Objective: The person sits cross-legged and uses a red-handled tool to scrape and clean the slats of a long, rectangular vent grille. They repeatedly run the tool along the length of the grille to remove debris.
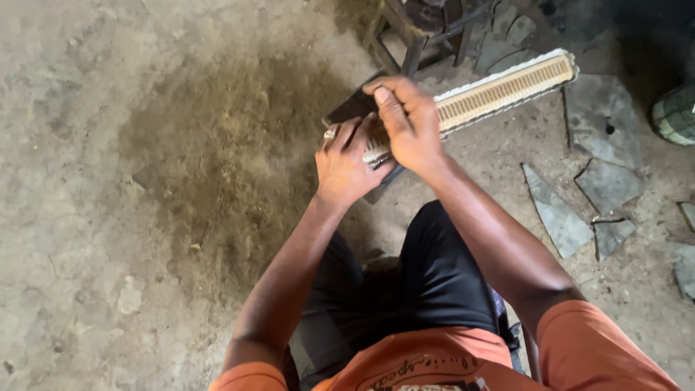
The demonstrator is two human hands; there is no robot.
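Finned strip (499, 90) lay long and pale | left hand (346, 163) gripped its near end | right hand (407, 123) pinched the fins | steady hold seemed best, fins looked bendy

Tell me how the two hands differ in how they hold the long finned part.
The left hand grips the finned part at its near end from below, fingers spread, wearing a ring; the right hand sits above, fingers curled, pinching its top edge, ringless. Both touch the same end.
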